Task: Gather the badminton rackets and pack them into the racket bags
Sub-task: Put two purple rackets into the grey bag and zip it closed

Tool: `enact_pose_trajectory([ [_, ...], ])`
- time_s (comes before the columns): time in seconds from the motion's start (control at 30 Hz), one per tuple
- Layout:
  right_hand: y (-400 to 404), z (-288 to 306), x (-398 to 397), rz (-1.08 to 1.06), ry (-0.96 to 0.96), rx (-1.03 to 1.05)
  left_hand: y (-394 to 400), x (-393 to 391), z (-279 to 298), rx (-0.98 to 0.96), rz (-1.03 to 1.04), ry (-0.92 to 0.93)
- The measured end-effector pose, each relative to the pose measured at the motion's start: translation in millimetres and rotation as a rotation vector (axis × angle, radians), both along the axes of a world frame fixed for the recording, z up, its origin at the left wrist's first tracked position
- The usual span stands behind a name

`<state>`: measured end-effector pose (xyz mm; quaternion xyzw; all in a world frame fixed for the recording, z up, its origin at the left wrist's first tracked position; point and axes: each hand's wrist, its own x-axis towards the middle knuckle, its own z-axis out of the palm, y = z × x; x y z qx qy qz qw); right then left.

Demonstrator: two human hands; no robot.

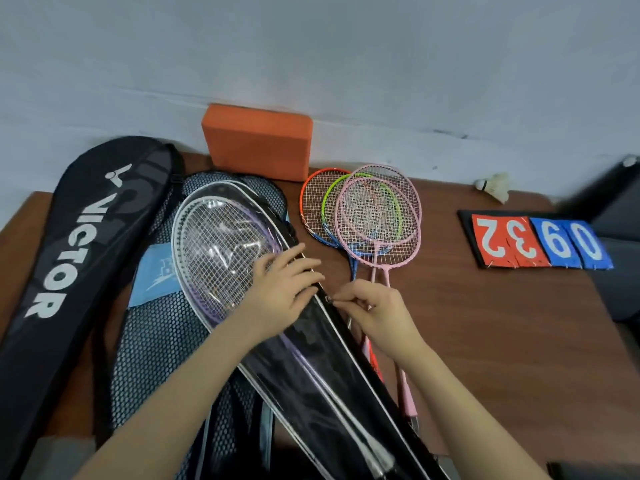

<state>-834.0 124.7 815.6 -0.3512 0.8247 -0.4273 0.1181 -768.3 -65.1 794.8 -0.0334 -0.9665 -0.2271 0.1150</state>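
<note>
A clear-fronted racket bag (311,362) lies diagonally across the table with a white and a purple racket (221,244) inside it. My left hand (280,289) presses flat on the bag just below the racket heads. At the bag's right edge, my right hand (370,313) pinches the small zipper pull (329,299). To the right lie several loose rackets (367,216) with orange, green, blue and pink frames, heads overlapping, handles pointing toward me. Under the clear bag is a mesh racket bag (156,334), and a black Victor racket bag (69,258) rests at the far left.
An orange foam block (258,142) stands against the wall at the back. A shuttlecock (493,185) and a flip scoreboard (536,242) showing 2 3 9 0 lie at the right on the brown table (502,323). A dark object (613,209) sits at the right edge.
</note>
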Motion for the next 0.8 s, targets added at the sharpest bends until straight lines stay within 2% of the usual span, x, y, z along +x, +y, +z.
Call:
enact_pose_trajectory([
  [0.13,1,-2,9,0.001,-0.009,-0.039,6,10,-7,0.063,0.085,0.095],
  [0.23,6,-2,14,-0.052,-0.062,-0.059,4,7,-5,0.096,0.099,0.099],
  [0.33,19,-3,18,-0.082,-0.08,-0.018,6,3,-6,0.154,0.129,0.096],
  [0.5,65,-9,30,-0.155,-0.214,0.08,12,-5,-18,0.185,0.195,0.111],
  [0.7,104,-20,42,-0.216,-0.299,0.148,21,-20,-20,0.082,0.271,-0.077],
  [0.8,104,-23,43,-0.232,-0.256,0.131,33,-24,-10,0.019,0.197,-0.228],
])
